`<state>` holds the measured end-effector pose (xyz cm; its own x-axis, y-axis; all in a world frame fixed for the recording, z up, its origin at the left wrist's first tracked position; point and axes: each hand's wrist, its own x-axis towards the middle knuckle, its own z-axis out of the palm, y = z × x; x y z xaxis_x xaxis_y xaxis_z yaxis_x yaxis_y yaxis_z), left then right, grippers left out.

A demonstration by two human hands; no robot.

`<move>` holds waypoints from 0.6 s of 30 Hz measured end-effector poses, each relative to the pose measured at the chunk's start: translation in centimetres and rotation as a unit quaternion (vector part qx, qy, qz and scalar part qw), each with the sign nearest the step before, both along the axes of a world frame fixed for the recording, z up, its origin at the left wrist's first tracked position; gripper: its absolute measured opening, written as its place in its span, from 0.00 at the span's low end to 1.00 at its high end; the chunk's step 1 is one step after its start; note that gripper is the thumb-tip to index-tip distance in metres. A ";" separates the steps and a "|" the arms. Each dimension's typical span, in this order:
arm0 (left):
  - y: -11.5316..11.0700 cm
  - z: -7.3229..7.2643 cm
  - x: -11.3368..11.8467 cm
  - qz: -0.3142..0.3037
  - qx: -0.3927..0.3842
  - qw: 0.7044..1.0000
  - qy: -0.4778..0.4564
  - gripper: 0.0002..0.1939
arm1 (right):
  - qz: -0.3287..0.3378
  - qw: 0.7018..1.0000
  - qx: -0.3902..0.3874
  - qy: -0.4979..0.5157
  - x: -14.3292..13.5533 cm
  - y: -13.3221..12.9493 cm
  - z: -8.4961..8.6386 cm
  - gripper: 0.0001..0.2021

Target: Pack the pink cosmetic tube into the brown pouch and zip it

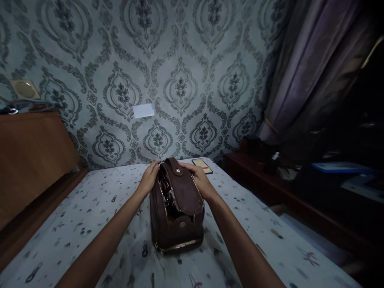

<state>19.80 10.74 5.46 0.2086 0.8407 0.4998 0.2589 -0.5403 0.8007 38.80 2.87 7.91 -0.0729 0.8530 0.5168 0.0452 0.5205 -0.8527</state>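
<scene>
Head view: The brown bag (188,194) stood on the bed (99,216), midway between its side edges. The left hand (147,177) and right hand (201,182) gripped opposite sides; some fingertips were hidden. The leather-like shell was judged supple, light and non-slip, best held by its sides. No brand was legible; the screen text of the phone (203,164), near the far right corner, was unreadable.

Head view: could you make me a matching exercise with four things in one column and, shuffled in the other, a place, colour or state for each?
1. Bag
2. Phone
3. Left hand
4. Curtain

A. Purplish, hanging at the picture's right
B. At the bag's upper left edge
C. Dark brown, zip open
D. Lying on the patterned sheet, screen lit

Right pairs: 1-C, 2-D, 3-B, 4-A
</scene>
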 end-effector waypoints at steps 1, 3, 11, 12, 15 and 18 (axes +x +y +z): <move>-0.3 0.2 -0.1 -0.002 0.006 1.000 0.003 0.20 | -0.002 1.000 -0.001 0.001 0.0 0.0 0.0 0.18; -1.3 0.6 -0.3 -0.003 0.017 1.000 0.009 0.18 | -0.007 1.000 0.000 0.001 0.0 0.0 -0.1 0.18; -9.6 1.8 -0.7 0.024 0.073 0.996 0.038 0.15 | -0.022 1.000 0.011 -0.015 0.0 0.3 -0.6 0.18; -10.6 1.9 -0.6 0.025 0.071 0.996 0.048 0.16 | -0.026 0.999 0.016 -0.022 0.1 0.4 -0.7 0.18; -12.5 2.2 -0.2 0.019 0.048 0.996 0.072 0.15 | -0.041 0.997 0.035 -0.051 0.1 0.3 -0.8 0.18; -12.8 2.4 0.0 0.015 0.021 0.998 0.061 0.12 | -0.054 0.992 0.064 -0.092 0.1 0.1 -0.9 0.19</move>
<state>19.82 -2.02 7.86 0.2446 0.8259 0.5080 0.3699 -0.5638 0.7385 38.93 2.97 7.03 -0.0874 0.7888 0.6084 0.2553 0.6081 -0.7517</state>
